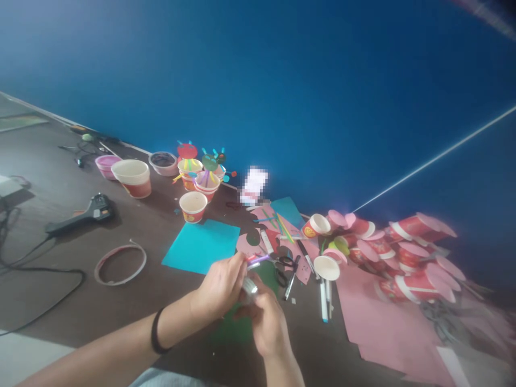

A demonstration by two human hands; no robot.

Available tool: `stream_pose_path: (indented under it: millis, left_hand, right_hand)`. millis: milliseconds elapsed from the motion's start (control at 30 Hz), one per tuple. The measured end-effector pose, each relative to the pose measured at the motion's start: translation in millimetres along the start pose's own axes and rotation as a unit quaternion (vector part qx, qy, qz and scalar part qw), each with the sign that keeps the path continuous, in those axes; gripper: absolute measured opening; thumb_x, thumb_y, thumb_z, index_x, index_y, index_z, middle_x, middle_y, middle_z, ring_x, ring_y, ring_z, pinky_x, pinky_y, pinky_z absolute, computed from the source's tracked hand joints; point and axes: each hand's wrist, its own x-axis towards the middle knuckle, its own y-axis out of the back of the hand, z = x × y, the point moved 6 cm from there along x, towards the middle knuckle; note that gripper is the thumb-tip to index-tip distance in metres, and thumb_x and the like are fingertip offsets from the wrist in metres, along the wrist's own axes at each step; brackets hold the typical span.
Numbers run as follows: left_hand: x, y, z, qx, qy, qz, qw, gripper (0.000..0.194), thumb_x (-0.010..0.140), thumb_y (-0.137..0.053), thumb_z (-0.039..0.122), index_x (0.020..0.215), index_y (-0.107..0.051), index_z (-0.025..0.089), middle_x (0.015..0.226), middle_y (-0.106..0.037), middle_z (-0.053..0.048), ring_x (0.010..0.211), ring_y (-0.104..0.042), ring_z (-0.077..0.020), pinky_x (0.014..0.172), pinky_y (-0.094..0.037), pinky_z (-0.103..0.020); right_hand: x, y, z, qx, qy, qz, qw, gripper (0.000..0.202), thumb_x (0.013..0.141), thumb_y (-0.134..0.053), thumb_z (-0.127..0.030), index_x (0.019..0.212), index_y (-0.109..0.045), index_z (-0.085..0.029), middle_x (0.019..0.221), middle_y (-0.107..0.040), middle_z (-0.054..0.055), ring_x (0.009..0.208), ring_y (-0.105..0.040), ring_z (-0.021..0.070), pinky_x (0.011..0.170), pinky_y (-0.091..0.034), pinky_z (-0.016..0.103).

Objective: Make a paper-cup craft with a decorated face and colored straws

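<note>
Head view: at six o'clock, the left hand [221, 285] and right hand [268, 320] grip a blurred whitish piece [250, 286]. Paper-creature cups [208, 185] look finished at ten; the figureless paper cup [193, 215] at nine and turquoise sheet [201, 246] at eight seem unworked.

At the left of the frame, a glue gun [91, 213] is placed above a ring [144, 259]; at the right, cups [411, 255] are heaped behind paper sheets [382, 317].
</note>
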Motion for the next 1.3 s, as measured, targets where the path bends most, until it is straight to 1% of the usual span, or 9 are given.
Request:
stream_pose_path:
  millis: [267,500,700,767,833,933,1000,1133,1300]
  left_hand:
    - [-0.9,-5.7,-14.8,-0.195,0.064,0.034,0.978,0.029,0.093,-0.030,0.039,0.071,-0.037,0.022,0.054,-0.042,0.005,0.040,-0.038,-0.0086,0.041,-0.030,-0.021]
    - [-0.6,-6.5,-22.2,-0.390,0.158,0.102,0.901,0.032,0.083,-0.047,0.046,0.068,-0.045,0.018,0.057,-0.041,0.006,0.042,-0.036,-0.0056,0.038,-0.030,-0.017]
    - [-8.5,-26.6,-35.1,-0.501,0.286,0.084,0.813,0.023,0.077,-0.053,0.041,0.074,-0.050,0.019,0.049,-0.042,0.007,0.038,-0.039,-0.0085,0.035,-0.030,-0.018]
    - [-6.8,-23.6,-34.5,-0.490,0.267,0.076,0.826,0.025,0.076,-0.054,0.043,0.074,-0.050,0.019,0.049,-0.042,0.007,0.038,-0.039,-0.0090,0.036,-0.031,-0.019]
    - [-2.3,-9.8,-28.9,-0.439,0.202,0.087,0.871,0.029,0.079,-0.052,0.045,0.070,-0.051,0.018,0.053,-0.046,0.005,0.042,-0.039,-0.0081,0.040,-0.031,-0.019]
    - [4.0,12.3,-11.0,-0.272,0.077,0.069,0.957,0.034,0.088,-0.039,0.042,0.070,-0.054,0.017,0.059,-0.052,0.001,0.047,-0.042,-0.0090,0.048,-0.032,-0.021]
    - [5.2,14.2,1.1,-0.139,0.002,0.006,0.990,0.029,0.091,-0.035,0.033,0.073,-0.053,0.018,0.063,-0.055,-0.001,0.053,-0.047,-0.0118,0.054,-0.033,-0.023]
    - [0.7,5.2,6.8,0.067,-0.097,-0.054,0.992,0.013,0.086,-0.039,0.022,0.076,-0.049,0.019,0.063,-0.055,-0.002,0.054,-0.048,-0.0156,0.053,-0.029,-0.026]
    - [-1.6,5.3,-3.2,0.000,-0.078,-0.007,0.997,0.018,0.090,-0.033,0.023,0.077,-0.045,0.020,0.059,-0.051,0.001,0.052,-0.046,-0.0132,0.053,-0.029,-0.025]
  right_hand:
    - [-8.0,-2.1,-0.1,-0.070,0.031,-0.027,0.997,0.036,0.074,-0.041,-0.020,0.100,-0.065,-0.020,0.094,-0.060,0.007,0.081,-0.056,0.0196,0.051,-0.048,0.024]
    - [-13.2,-18.7,-13.0,-0.153,0.077,-0.058,0.984,0.029,0.080,-0.040,-0.017,0.097,-0.063,-0.022,0.099,-0.053,0.005,0.069,-0.054,0.0143,0.049,-0.045,0.022]
    - [-12.9,-21.5,-21.2,-0.199,0.099,-0.056,0.973,0.022,0.084,-0.043,-0.018,0.096,-0.061,-0.021,0.091,-0.049,0.003,0.067,-0.051,0.0130,0.049,-0.043,0.022]
    - [-12.4,-18.7,-24.4,-0.210,0.108,-0.050,0.970,0.020,0.085,-0.042,-0.020,0.092,-0.061,-0.020,0.089,-0.049,0.003,0.067,-0.049,0.0133,0.048,-0.041,0.022]
    - [-11.8,-17.1,-28.3,-0.238,0.110,-0.052,0.964,0.018,0.085,-0.042,-0.021,0.085,-0.060,-0.019,0.085,-0.048,0.002,0.068,-0.048,0.0138,0.049,-0.039,0.022]
    - [-10.3,-16.2,-35.1,-0.311,0.106,-0.040,0.943,0.016,0.081,-0.045,-0.017,0.069,-0.055,-0.019,0.077,-0.046,0.000,0.067,-0.046,0.0131,0.054,-0.038,0.023]
    - [-9.0,-15.9,-39.4,-0.354,0.110,-0.017,0.929,0.020,0.081,-0.048,-0.017,0.062,-0.051,-0.018,0.072,-0.045,-0.001,0.065,-0.044,0.0123,0.057,-0.036,0.023]
    - [-6.8,-15.4,-35.6,-0.339,0.092,-0.005,0.936,0.021,0.081,-0.050,-0.021,0.060,-0.051,-0.018,0.071,-0.046,-0.001,0.061,-0.042,0.0112,0.051,-0.035,0.022]
    - [-9.6,-14.4,-19.2,-0.214,0.027,-0.055,0.975,0.015,0.073,-0.047,-0.014,0.065,-0.058,-0.017,0.075,-0.044,-0.001,0.060,-0.044,0.0107,0.042,-0.039,0.019]
